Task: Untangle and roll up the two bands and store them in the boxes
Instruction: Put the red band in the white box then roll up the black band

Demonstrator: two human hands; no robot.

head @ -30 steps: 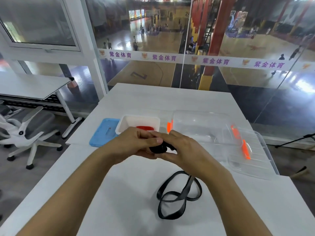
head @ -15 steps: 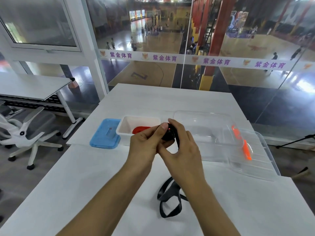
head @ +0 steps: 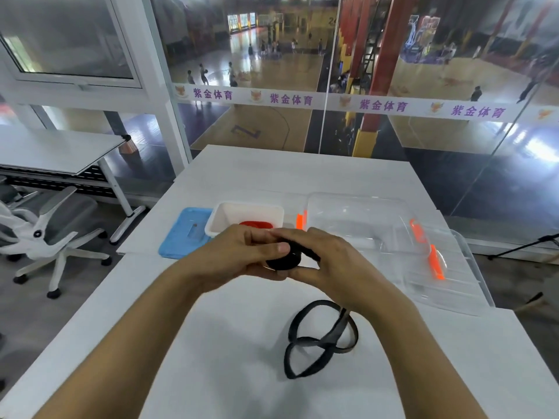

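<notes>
Both my hands meet over the middle of the white table. My left hand and my right hand together pinch a partly rolled black band. Its loose end hangs under my right wrist and lies in loops on the table near me. A red band lies rolled inside the small white box just beyond my hands. To the right of that box stands a clear plastic box with orange clips.
A blue lid lies left of the white box. A clear lid with orange clips rests at the right of the clear box. Glass wall runs behind the table. An office chair stands on the floor at the left.
My hands dropped back toward me from over the boxes, still turning the black roll. The loose loops on the table spread out again.
</notes>
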